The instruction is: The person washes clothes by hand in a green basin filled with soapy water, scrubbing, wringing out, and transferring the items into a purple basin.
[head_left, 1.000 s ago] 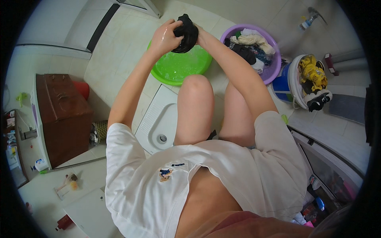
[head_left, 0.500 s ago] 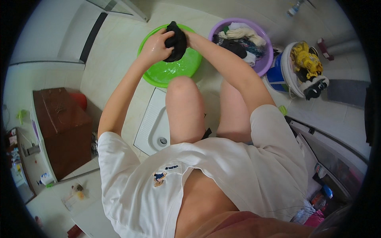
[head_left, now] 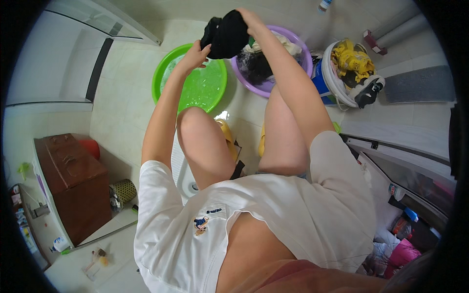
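A wet black garment (head_left: pixel 225 35) is bunched up between both my hands, held in the air between two basins. My left hand (head_left: pixel 196 53) grips its lower left side, above the far edge of the green basin (head_left: pixel 161 73), which holds soapy water. My right hand (head_left: pixel 251 18) clasps the top of the garment, over the rim of the purple basin (head_left: pixel 303 53), where several wet clothes lie, some dark, some pale. I am squatting with both knees up below my arms.
A white basket (head_left: pixel 337 83) with yellow and dark clothes stands right of the purple basin, a blue bucket (head_left: pixel 320 83) between them. A brown wooden cabinet (head_left: pixel 73 180) is at the left. A grey mat (head_left: pixel 420 84) lies at the right. A floor drain (head_left: pixel 194 186) sits under my left knee.
Both hands have carried the black garment rightward, from above the green basin toward the purple basin. The view has shifted a little.
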A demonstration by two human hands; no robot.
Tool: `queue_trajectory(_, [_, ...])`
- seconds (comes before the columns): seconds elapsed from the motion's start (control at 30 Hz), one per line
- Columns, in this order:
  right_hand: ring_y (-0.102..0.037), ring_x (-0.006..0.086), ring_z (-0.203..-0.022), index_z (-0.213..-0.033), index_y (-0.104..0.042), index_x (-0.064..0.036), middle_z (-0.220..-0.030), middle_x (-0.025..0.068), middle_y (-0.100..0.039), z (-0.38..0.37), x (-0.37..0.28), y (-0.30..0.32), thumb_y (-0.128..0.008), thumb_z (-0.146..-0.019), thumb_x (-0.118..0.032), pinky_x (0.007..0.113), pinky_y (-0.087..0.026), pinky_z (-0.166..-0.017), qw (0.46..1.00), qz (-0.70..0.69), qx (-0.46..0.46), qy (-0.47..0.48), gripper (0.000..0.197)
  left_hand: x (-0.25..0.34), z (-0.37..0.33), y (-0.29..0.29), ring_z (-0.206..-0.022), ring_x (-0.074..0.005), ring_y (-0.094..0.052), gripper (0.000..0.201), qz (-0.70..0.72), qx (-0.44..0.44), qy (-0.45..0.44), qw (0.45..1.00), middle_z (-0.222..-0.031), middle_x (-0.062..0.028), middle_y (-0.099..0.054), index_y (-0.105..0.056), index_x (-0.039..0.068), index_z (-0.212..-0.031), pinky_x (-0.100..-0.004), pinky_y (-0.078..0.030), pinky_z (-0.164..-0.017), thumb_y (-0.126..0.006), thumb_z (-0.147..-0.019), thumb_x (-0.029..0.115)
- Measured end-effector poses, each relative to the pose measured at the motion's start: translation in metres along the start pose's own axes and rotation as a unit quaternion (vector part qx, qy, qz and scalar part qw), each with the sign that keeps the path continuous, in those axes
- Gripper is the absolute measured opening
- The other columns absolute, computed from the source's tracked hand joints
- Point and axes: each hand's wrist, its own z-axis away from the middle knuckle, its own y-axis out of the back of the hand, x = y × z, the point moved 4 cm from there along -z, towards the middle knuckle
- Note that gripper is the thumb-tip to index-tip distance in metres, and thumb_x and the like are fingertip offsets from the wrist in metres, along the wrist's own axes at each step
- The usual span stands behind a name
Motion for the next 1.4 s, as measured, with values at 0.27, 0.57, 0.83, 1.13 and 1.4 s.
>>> queue_trajectory(0.27, [-0.055,0.0353,-0.092,-0.091,-0.056,0.0117,-0.096,0.0288,-0.055,-0.018,-0.024,0.123,-0.058,-0.066,-0.036,0.038,-0.043,-0.077,0.884,0.406,0.193,0.125,0.054,-0.006,-0.001,0.010,-0.089,-0.0212,-0.058,0.051,-0.053,-0.082,0.014,0.995,-0.111,-0.0132,-0.052,-0.041,0.004,-0.119,-0.0318,-0.047,-0.072,-0.050,-0.083,0.040])
queue_trajectory(0.57, [-0.060,0.0210,-0.061,-0.087,-0.060,0.0023,-0.078,0.0127,-0.062,0.011,-0.045,0.147,-0.056,-0.074,-0.023,0.033,-0.049,-0.059,0.882,0.470,0.029,-0.022,0.029,-0.150,0.028,0.017,-0.083,-0.0230,-0.057,0.045,-0.040,-0.072,0.206,0.975,-0.100,-0.0132,-0.055,-0.047,0.005,-0.113,-0.0366,-0.048,-0.064,-0.051,-0.081,0.038])
queue_trajectory(0.83, [-0.059,0.0126,-0.078,-0.099,-0.052,-0.0136,-0.094,0.0013,-0.060,0.044,-0.080,0.133,-0.050,-0.079,-0.036,0.044,-0.041,-0.068,0.889,0.450,-0.071,-0.049,0.030,-0.324,0.092,-0.014,-0.079,-0.0359,-0.057,0.046,0.014,-0.055,0.392,0.918,-0.100,-0.0202,-0.050,-0.041,0.003,-0.111,-0.0510,-0.047,-0.058,-0.050,-0.081,0.038])
queue_trajectory(1.13, [-0.061,0.0295,-0.060,-0.093,-0.049,0.0053,-0.076,0.0172,-0.058,0.077,0.083,0.295,-0.052,-0.080,-0.037,0.048,-0.050,-0.044,0.731,0.554,-0.048,-0.394,0.044,-0.420,0.082,-0.087,-0.097,-0.0391,-0.047,0.052,0.404,0.098,0.466,0.781,-0.113,-0.0237,-0.041,-0.033,0.003,-0.120,-0.0551,-0.044,-0.071,-0.043,-0.085,0.040])
queue_trajectory(1.4, [-0.060,0.0305,-0.060,-0.108,-0.038,0.0075,-0.086,0.0205,-0.055,0.105,0.180,0.350,-0.055,-0.080,-0.030,0.051,-0.051,-0.051,0.888,0.295,0.105,-0.338,0.050,-0.390,0.074,-0.107,-0.081,-0.0379,-0.056,0.037,0.481,0.371,0.361,0.707,-0.107,-0.0256,-0.043,-0.033,-0.003,-0.116,-0.0459,-0.054,-0.054,-0.043,-0.085,0.015])
